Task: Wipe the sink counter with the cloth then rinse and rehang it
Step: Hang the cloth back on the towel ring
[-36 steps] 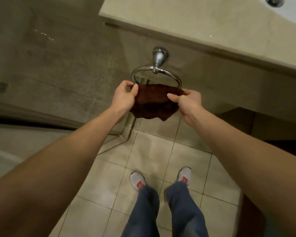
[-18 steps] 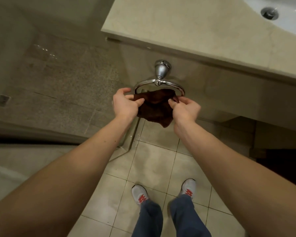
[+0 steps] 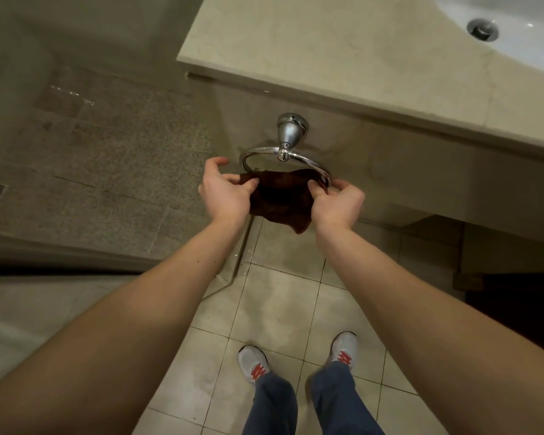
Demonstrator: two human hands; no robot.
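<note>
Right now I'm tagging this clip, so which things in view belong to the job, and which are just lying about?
Part of the job: cloth, towel ring, left hand, right hand, sink counter, sink basin.
Just there: shoes, shower floor, floor tiles.

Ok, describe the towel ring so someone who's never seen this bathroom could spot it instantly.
Start at the beige stone sink counter; on the vertical panel under its front edge sits a polished chrome towel ring on a domed mount. It is the only metal hoop there, with a dark brown cloth bunched at its front.
</note>
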